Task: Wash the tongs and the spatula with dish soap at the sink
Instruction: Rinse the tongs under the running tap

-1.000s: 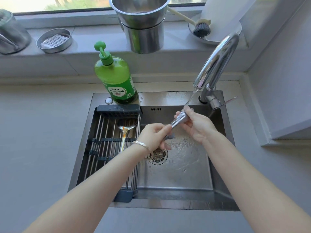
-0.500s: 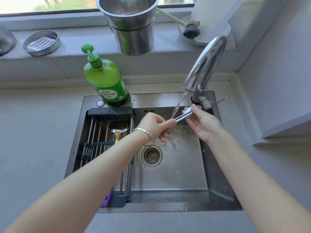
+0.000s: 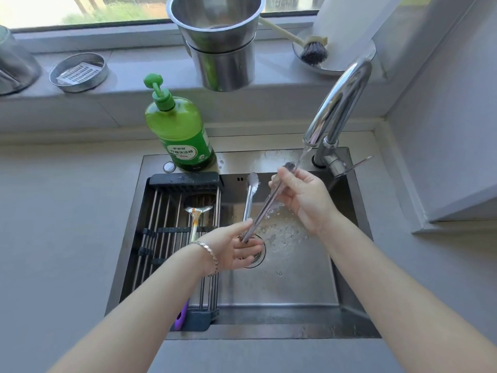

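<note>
Metal tongs [image 3: 265,208], arms spread apart, stretch between both hands above the sink [image 3: 269,333]. The left hand [image 3: 236,249] grips the hinged end. The right hand [image 3: 304,200] pinches one tip under the faucet [image 3: 338,103] stream.

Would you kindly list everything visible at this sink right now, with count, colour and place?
sink: one, steel, set in grey counter
faucet: one, chrome, back right, running
drying rack: one, black with steel rods, sink's left side
tongs: one, silver, spread open over the sink, one tip under the faucet
spatula: one, silver and amber, on the drying rack
dish soap bottle: one, green, sink's back ledge
pots: two, steel, stacked on windowsill
dish brush: one, dark bristles, windowsill
round tin: one, steel, windowsill left
bracelet: one, silvery, left wrist
left hand: grip on tongs' hinge end
right hand: grip on one tong arm
</note>
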The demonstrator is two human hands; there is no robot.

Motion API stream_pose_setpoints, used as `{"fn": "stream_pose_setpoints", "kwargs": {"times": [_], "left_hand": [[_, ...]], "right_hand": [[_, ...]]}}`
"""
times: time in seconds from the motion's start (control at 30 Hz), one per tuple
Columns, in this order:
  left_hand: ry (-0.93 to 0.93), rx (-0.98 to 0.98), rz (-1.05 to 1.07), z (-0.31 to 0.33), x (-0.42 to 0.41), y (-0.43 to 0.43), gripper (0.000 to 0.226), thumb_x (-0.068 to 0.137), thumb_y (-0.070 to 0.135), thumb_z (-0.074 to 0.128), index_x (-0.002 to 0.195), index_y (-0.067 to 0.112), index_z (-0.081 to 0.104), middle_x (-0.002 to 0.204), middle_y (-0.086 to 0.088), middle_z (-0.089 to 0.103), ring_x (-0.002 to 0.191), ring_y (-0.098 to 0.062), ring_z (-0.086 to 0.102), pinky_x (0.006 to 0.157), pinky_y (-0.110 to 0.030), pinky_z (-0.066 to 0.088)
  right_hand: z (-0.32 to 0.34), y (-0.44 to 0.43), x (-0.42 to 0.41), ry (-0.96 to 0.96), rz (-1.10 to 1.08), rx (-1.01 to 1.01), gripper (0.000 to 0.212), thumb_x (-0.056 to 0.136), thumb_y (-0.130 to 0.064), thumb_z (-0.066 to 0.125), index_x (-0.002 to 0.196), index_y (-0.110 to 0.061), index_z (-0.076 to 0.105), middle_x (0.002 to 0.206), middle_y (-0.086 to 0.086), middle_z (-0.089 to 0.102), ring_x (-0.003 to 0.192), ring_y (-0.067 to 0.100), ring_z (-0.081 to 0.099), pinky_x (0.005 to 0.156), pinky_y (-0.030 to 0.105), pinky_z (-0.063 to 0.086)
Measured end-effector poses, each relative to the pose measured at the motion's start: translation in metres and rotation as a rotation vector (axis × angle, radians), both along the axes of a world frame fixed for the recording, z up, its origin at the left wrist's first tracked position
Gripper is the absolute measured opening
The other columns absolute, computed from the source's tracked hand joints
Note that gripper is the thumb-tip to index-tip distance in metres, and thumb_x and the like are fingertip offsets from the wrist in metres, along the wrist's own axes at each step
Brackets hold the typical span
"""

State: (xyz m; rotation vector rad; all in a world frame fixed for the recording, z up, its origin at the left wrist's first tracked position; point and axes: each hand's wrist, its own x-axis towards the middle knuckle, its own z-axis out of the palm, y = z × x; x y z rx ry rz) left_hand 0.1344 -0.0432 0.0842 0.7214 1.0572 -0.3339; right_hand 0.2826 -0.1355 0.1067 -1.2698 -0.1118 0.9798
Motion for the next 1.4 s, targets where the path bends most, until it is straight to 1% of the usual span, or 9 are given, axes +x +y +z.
{"fn": "stream_pose_setpoints", "kwargs": {"times": [0.17,0.33,0.53,0.77,0.97,1.07,1.17,1.3,1.4], "left_hand": [[-0.123,0.231,0.043,0.000,0.008,-0.007,0.007,0.086,0.010,0.062,0.087,0.006,0.056,0.072,-0.006,0.071,0.055,-0.006,0.066,0.051,-0.015,0.055],[-0.117,0.839,0.010,0.001,0.007,-0.011,0.020,0.074,0.000,0.074,0.072,0.007,0.055,0.068,-0.008,0.068,0.054,-0.009,0.066,0.059,-0.026,0.059],[-0.067,1.113,0.045,-0.001,-0.011,-0.009,0.019,0.068,0.008,0.079,0.070,0.010,0.061,0.073,-0.010,0.069,0.070,-0.029,0.067,0.072,-0.041,0.058],[-0.001,1.060,0.016,-0.015,-0.024,-0.009,0.020,0.071,0.010,0.078,0.068,0.016,0.059,0.072,-0.005,0.068,0.072,-0.021,0.067,0.074,-0.035,0.058],[-0.066,0.797,-0.205,-0.027,-0.025,-0.026,0.012,0.078,0.006,0.071,0.081,0.009,0.060,0.067,0.000,0.070,0.057,-0.008,0.067,0.052,-0.019,0.051],[-0.065,0.667,-0.243,-0.030,-0.010,-0.036,0.008,0.084,0.009,0.066,0.086,0.008,0.058,0.072,-0.004,0.071,0.050,-0.007,0.066,0.047,-0.017,0.049],[-0.032,0.521,-0.278,-0.032,0.010,-0.051,0.009,0.090,0.015,0.059,0.083,0.010,0.056,0.071,-0.003,0.067,0.042,-0.001,0.060,0.042,-0.013,0.043],[0.083,0.736,-0.571,-0.050,0.035,-0.069,0.021,0.086,0.022,0.058,0.068,0.018,0.051,0.067,-0.001,0.061,0.048,-0.010,0.055,0.047,-0.019,0.048],[0.084,0.705,-0.739,-0.056,0.043,-0.071,0.008,0.082,0.022,0.062,0.078,0.015,0.058,0.075,-0.005,0.064,0.058,-0.017,0.057,0.056,-0.026,0.052]], "right_hand": [[-0.012,-0.011,0.012,0.085,-0.112,-0.150,0.015,0.098,-0.017,0.045,0.088,-0.007,0.052,0.076,0.006,0.054,0.070,0.018,0.060,0.078,0.034,0.055],[-0.014,-0.009,0.012,0.214,-0.161,-0.124,0.016,0.100,-0.007,0.035,0.090,-0.005,0.048,0.088,0.016,0.058,0.077,0.027,0.063,0.080,0.041,0.055],[-0.016,0.004,-0.003,0.187,-0.094,-0.075,0.025,0.099,-0.001,0.028,0.091,-0.006,0.051,0.093,0.015,0.062,0.081,0.025,0.065,0.076,0.035,0.055],[-0.025,0.002,-0.015,0.116,-0.030,-0.096,0.022,0.099,-0.003,0.032,0.092,-0.011,0.052,0.091,0.013,0.063,0.079,0.022,0.066,0.073,0.030,0.058],[-0.048,-0.038,-0.010,0.185,-0.052,-0.223,0.018,0.097,0.001,0.033,0.104,0.000,0.049,0.091,0.018,0.064,0.074,0.022,0.067,0.066,0.028,0.058],[-0.059,-0.059,-0.009,0.268,-0.085,-0.311,0.014,0.098,-0.007,0.043,0.092,0.000,0.053,0.099,0.023,0.060,0.081,0.026,0.063,0.069,0.029,0.057],[-0.069,-0.069,-0.022,0.328,0.129,-0.419,0.027,0.093,-0.023,0.054,0.101,0.002,0.059,0.103,0.019,0.065,0.092,0.027,0.065,0.077,0.030,0.055],[-0.074,-0.060,-0.040,0.348,0.317,-0.559,0.029,0.084,-0.033,0.066,0.088,-0.004,0.064,0.074,0.008,0.068,0.064,0.018,0.065,0.073,0.033,0.057],[-0.089,-0.053,-0.038,0.301,0.284,-0.685,0.023,0.082,-0.027,0.070,0.083,-0.004,0.064,0.077,0.011,0.067,0.068,0.024,0.065,0.072,0.037,0.058]]}}
